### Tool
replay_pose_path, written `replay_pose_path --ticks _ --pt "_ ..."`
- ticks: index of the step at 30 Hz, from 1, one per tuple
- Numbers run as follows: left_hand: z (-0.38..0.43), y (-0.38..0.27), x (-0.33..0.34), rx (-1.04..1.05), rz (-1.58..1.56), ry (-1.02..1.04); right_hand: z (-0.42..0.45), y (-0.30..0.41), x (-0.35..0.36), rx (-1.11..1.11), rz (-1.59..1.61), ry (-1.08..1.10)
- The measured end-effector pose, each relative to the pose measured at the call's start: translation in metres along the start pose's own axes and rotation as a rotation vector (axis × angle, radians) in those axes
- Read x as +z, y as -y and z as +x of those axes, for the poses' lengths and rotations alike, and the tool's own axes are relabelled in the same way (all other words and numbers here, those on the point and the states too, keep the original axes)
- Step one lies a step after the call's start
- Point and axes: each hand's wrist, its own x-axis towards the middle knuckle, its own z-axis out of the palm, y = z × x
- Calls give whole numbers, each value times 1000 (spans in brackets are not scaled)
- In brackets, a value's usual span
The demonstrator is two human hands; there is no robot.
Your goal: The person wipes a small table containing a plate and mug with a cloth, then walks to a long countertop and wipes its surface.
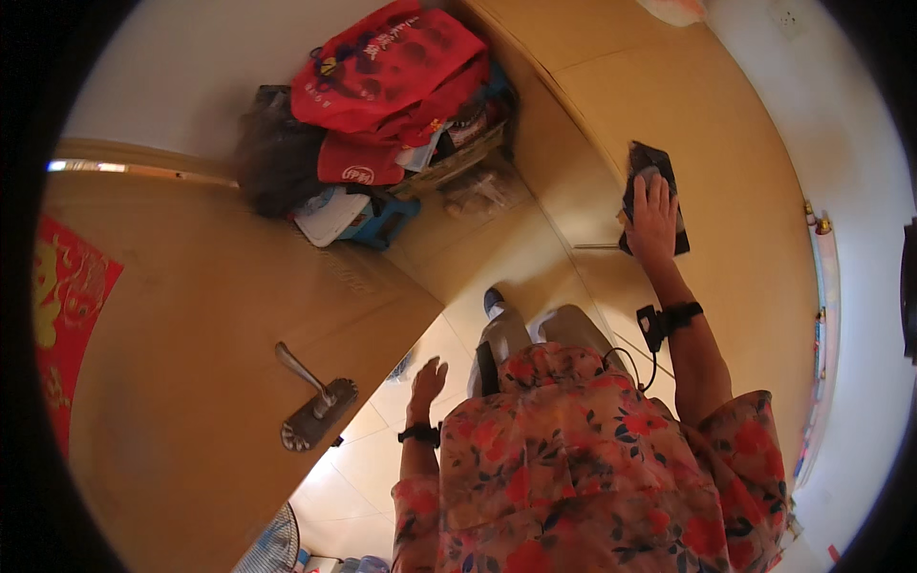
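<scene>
My right hand [653, 222] lies across a dark, glossy item [650, 159], possibly folded plastic or cloth, near the edge of a wooden cabinet top [745, 179]. Its fingers point away from me; whether they grip the item or only rest on it is hard to see. Lower and to the left, my left hand [428, 381] hangs empty beside my body with its fingers a little apart. The free edge of a wooden door [179, 301] is close by it, and that hand appears apart from the door. A metal lever handle [308, 372] is mounted on the door.
Red bags [394, 79] and a dark bag [279, 157] are piled in the far corner, with a blue stool [390, 222] below. A red decoration [71, 308] hangs on the door. Rolled papers [824, 301] stand along the right wall. An electric fan [276, 541] shows at lower left.
</scene>
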Motion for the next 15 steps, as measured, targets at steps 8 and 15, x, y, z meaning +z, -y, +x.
replay_pose_path --ticks 8,15 --pt "69 -216 -93 295 -396 77 76 32 6 -15 -20 25" --pt "148 -358 -72 315 -880 291 157 62 5 -128 48 -67"
